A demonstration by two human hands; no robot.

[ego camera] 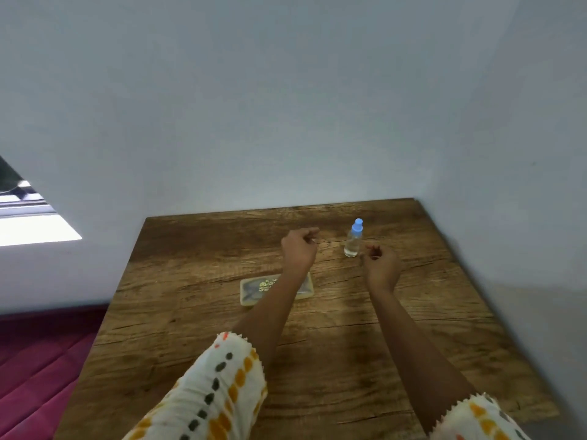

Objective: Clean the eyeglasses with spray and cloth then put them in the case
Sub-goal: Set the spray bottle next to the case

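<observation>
Thin, almost see-through eyeglasses (326,242) are at the far side of the wooden table (317,360), blurred and partly behind the spray bottle. My left hand (298,249) pinches their thin left end. My right hand (381,265) is curled at their right end, fingers closed; its grip is hard to make out. The clear spray bottle (353,241) with a blue cap stands upright between my hands. A flat, yellowish translucent case (254,293) with a printed logo lies nearer to me, partly hidden under my left forearm. I can see no cloth on its own.
The table is pushed against a pale wall (286,122) at the back and right. A magenta quilted surface (38,360) lies below the table's left edge. A bright window opening (28,223) is at far left.
</observation>
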